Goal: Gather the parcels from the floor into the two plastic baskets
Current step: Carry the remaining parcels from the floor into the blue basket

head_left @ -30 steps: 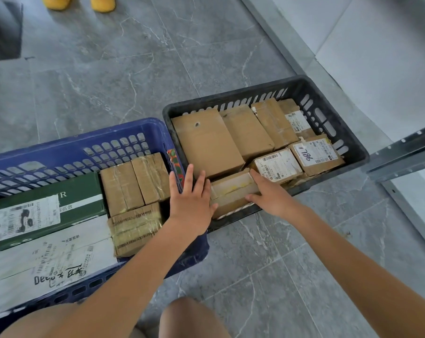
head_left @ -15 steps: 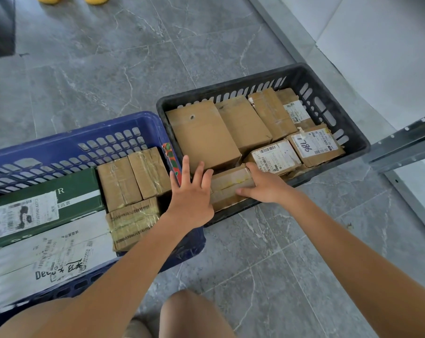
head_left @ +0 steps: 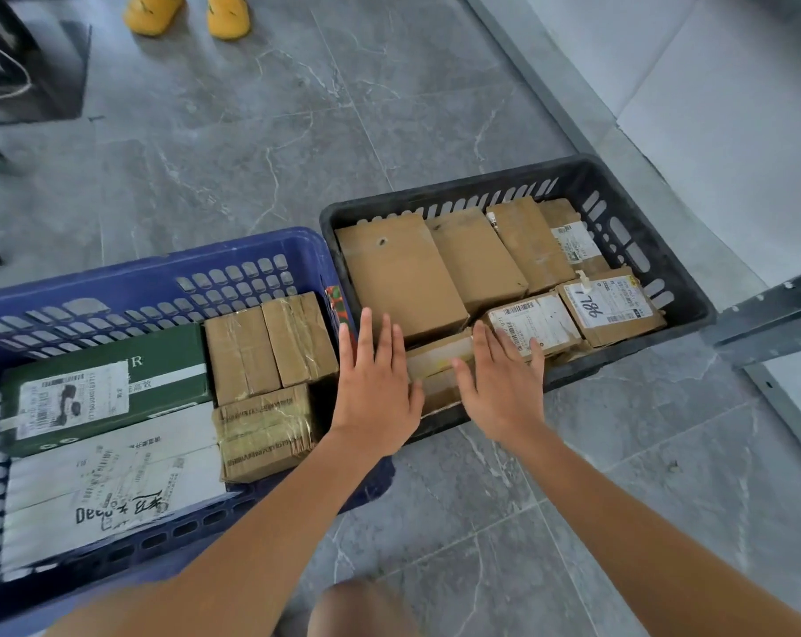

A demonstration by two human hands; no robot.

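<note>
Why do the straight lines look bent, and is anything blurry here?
Head view: the wide lens bows the blue plastic basket and grey metal rail; the knee at the bottom edge is soft with blur; daylight is even, with glare on the taped brown parcel.

Two plastic baskets sit side by side on the grey marbled floor (head_left: 251,144), a blue basket (head_left: 150,287) on the left and a black basket (head_left: 660,250) on the right, both packed with parcels. The left hand (head_left: 373,388) lies flat with fingers spread over the spot where the two rims meet. The right hand (head_left: 504,388), fingers straight, rests on a small taped brown parcel (head_left: 435,360) at the near edge of the black basket. A green box (head_left: 109,383) lies in the blue one. Yellow shoes (head_left: 187,13) stand farther off.
</note>
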